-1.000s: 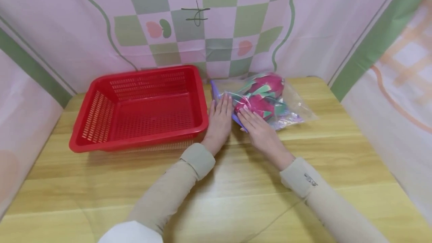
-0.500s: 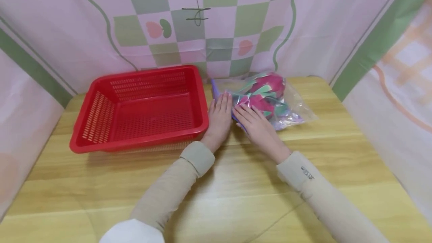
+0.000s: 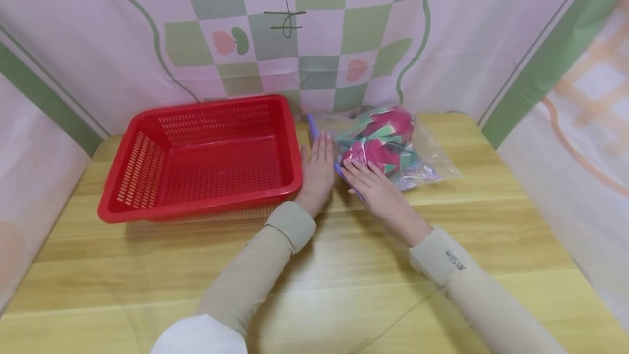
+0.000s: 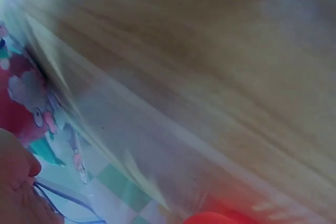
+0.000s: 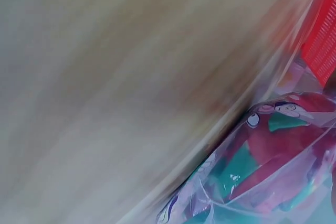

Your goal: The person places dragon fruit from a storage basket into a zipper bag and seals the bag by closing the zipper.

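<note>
A clear plastic zip bag (image 3: 428,141) with a purple edge strip lies on the table, holding dragon fruits (image 3: 375,154) with green scales. My left hand (image 3: 318,173) lies over the purple strip with its fingers straight, close beside the red basket. At the strip's near end, my right hand (image 3: 380,190) has its fingers on top of the bag and its thumb at the outer side, pinching the edge. Bag and fruit show in the right wrist view, dragon fruit (image 5: 278,145) under shiny film. In the left wrist view part of a hand (image 4: 18,177) sits beside a purple line.
A red perforated plastic basket (image 3: 221,196) stands left of the bag, its right wall right beside my left hand. Both rest on a wooden table (image 3: 344,283). Behind hangs a patterned curtain (image 3: 316,75), with more cloth at either side.
My right hand shifted slightly up and left along the bag's edge, then came back down. The left hand moved slightly left. The bag and basket stay nearly in place.
</note>
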The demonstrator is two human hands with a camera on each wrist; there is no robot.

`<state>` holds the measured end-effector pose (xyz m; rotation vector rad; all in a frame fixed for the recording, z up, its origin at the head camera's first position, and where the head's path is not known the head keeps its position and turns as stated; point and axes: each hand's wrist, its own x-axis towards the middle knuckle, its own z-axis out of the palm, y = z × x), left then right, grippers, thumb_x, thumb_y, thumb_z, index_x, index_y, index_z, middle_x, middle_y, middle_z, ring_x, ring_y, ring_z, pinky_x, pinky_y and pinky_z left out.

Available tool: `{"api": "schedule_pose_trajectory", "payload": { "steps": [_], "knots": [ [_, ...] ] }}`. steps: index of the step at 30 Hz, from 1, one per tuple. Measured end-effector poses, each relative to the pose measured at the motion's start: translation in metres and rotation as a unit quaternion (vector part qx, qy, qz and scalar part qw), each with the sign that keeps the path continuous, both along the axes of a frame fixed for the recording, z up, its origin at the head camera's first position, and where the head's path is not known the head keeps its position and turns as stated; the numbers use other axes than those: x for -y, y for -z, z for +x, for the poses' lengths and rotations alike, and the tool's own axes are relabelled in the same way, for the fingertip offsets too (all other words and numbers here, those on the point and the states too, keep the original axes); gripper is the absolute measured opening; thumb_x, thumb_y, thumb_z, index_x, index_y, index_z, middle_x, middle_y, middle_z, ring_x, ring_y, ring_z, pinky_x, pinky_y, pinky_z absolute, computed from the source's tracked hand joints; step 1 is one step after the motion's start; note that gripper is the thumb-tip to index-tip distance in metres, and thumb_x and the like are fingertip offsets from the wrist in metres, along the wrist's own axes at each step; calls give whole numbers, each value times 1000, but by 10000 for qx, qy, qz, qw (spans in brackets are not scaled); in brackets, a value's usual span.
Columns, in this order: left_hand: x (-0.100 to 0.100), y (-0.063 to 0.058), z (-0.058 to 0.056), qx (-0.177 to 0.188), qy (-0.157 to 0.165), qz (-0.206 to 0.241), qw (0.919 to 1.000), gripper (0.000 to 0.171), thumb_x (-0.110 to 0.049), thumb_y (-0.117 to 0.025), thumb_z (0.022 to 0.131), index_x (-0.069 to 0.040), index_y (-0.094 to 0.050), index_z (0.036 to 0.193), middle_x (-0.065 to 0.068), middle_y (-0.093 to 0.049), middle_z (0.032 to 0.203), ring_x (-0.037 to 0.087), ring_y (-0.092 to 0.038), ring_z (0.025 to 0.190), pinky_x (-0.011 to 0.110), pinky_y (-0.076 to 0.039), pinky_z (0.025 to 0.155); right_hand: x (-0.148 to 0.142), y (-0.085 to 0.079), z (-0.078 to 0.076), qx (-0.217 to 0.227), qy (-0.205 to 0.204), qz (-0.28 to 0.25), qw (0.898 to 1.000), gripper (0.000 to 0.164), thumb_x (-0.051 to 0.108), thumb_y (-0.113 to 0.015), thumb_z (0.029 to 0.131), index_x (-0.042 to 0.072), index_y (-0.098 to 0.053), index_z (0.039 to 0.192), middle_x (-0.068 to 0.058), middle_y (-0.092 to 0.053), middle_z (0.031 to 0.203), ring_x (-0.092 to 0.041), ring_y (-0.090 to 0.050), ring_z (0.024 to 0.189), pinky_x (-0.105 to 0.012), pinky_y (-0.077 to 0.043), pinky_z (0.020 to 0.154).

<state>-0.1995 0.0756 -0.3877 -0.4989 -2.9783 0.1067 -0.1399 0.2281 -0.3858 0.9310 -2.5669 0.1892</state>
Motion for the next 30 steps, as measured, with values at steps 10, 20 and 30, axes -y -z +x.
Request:
{"api": "schedule_pose_trajectory", "payload": {
  "steps": [10,20,30],
  "knots": [
    [0,6,-4,-298,-52,241,9993,52,-12,-36,102,-1,-21,151,11,-26,158,22,-28,146,47,-30,117,6,-11,14,320,297,-39,9990,49,23,-59,92,-3,-52,133,-20,-53,138,-36,-48,131,-51,-35,111],
    [-2,7,-7,188,84,301,9993,62,-25,-40,102,-16,-9,155,7,-16,161,21,-21,149,48,-21,120,46,-24,8,1093,1683,654,9775,52,3,-55,92,-11,-38,140,-24,-36,150,-37,-31,142,-54,-27,116],
    [0,7,-3,79,114,240,9996,53,-15,-29,104,-12,-12,154,5,-16,161,18,-21,149,46,-23,120,42,-21,3,1275,1585,900,9749,55,-13,-47,89,-5,-39,142,-18,-34,153,-33,-30,144,-50,-24,118]
  ]
}}
